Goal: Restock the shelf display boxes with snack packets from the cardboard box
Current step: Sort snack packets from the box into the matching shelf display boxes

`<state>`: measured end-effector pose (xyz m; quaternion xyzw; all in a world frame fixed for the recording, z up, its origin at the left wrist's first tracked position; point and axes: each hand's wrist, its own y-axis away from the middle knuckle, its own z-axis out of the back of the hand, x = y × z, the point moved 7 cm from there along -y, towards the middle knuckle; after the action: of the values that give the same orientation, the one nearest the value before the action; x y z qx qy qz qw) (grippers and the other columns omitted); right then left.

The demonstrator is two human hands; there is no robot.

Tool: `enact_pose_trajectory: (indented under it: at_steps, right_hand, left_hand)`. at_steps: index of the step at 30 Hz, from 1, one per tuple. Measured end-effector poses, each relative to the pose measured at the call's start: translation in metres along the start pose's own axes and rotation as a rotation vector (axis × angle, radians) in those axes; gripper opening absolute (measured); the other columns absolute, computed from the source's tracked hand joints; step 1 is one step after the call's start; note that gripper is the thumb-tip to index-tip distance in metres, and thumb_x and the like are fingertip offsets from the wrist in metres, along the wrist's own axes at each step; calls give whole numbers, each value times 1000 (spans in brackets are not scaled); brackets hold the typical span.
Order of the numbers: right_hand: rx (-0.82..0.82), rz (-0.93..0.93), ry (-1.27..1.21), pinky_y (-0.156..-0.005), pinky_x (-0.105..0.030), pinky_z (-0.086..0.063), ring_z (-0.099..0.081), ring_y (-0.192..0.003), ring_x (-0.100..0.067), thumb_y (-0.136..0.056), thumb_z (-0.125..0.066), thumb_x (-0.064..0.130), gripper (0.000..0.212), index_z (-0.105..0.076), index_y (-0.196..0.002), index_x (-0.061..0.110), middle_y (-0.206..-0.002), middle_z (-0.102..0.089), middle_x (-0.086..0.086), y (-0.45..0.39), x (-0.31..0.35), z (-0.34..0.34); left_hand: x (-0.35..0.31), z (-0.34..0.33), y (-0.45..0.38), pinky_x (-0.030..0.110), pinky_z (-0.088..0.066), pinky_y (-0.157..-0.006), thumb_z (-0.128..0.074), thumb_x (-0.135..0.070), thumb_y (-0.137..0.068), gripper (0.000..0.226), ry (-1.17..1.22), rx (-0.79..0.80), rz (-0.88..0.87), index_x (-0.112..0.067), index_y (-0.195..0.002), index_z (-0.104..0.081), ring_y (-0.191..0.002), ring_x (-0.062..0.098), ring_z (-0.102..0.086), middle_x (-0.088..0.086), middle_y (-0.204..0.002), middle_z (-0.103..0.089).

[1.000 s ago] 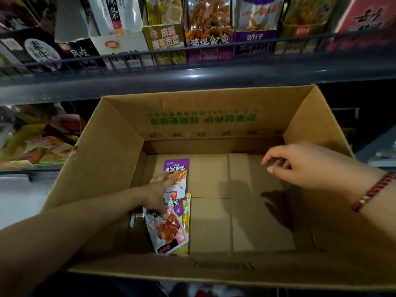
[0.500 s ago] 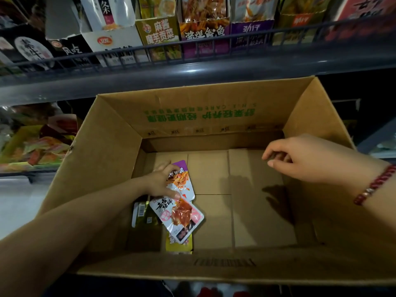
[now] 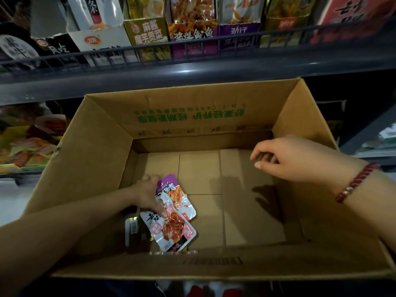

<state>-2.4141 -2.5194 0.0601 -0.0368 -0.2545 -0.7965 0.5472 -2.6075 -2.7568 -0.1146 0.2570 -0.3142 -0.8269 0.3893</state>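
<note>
Near the left wall of the cardboard box, a purple snack packet and a pink-and-white packet are pinched together in the grip of the left hand; darker packets lie beneath. The right hand is held over the box's right side, fingers loosely curled, holding nothing. Beyond the box, display boxes are lined on a wire-railed shelf. Since half a second ago, the packets are lifted slightly nearer.
</note>
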Motion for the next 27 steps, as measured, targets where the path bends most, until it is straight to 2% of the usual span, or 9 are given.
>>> enact_pose_trajectory:
  at_steps: [2,5,8,12,16,19,22,24,27]
  right_hand:
    - [0,-3,2,-66,-18,-52,-59,-74,0,-96,-51,33,24,-57,-119,31,-85,-62,13,0,0,0]
    - [2,-3,13,-65,-16,-50,-58,-75,1,-96,-50,32,25,-56,-120,31,-88,-61,13,0,0,1]
    - [5,-1,14,-64,-14,-48,-57,-76,1,-96,-50,33,25,-56,-120,31,-90,-61,13,0,1,1]
    - [5,-2,16,-68,-17,-50,-57,-77,0,-96,-50,33,24,-57,-119,31,-90,-61,14,0,1,0]
    - [3,-2,22,-68,-16,-50,-57,-77,1,-96,-50,33,24,-57,-119,31,-90,-61,14,0,1,1]
    - [-1,-5,13,-68,-15,-50,-57,-77,2,-96,-50,32,23,-57,-118,32,-88,-61,14,-1,1,0]
    - [-5,-6,6,-71,-18,-52,-59,-78,1,-96,-51,32,22,-58,-117,32,-87,-62,14,-1,0,1]
    - [-4,-5,5,-73,-21,-53,-59,-79,0,-96,-51,32,22,-58,-116,31,-87,-64,12,-1,0,1]
    - [5,-7,9,-76,-24,-54,-61,-80,-2,-96,-50,32,22,-58,-117,31,-89,-65,10,0,1,1]
  left_hand:
    - [-5,-1,2,37,-40,-108,-92,-38,-57,112,64,15,-25,-18,-143,-22,-129,25,-40,6,-137,-33]
    - [-7,-4,3,32,-50,-93,-92,-28,-60,93,192,79,-49,-19,-128,-30,-111,18,-58,1,-122,-56]
    - [-7,-14,4,37,-54,-93,-93,-23,-58,88,334,160,-62,-17,-128,-39,-105,17,-65,-1,-113,-66]
    - [-13,-16,5,41,-54,-94,-90,-9,-61,74,411,234,-51,-13,-126,-55,-101,18,-68,1,-110,-70]
    - [-16,-15,6,29,-58,-81,-87,-3,-64,61,484,237,-44,-18,-116,-57,-90,11,-69,-3,-101,-71]
    - [-21,-15,6,26,-57,-76,-86,-1,-64,68,521,214,-45,-17,-122,-55,-92,12,-68,-3,-103,-71]
    - [-29,-13,10,25,-57,-71,-87,-4,-62,66,565,290,-41,-18,-118,-55,-86,10,-71,-4,-99,-73]
    - [-34,-12,13,30,-59,-75,-89,-11,-51,67,613,342,-33,-16,-111,-61,-86,15,-73,-2,-94,-76]
    - [-37,-13,18,33,-59,-73,-88,-20,-36,77,665,390,-9,-11,-108,-63,-89,21,-73,4,-94,-76]
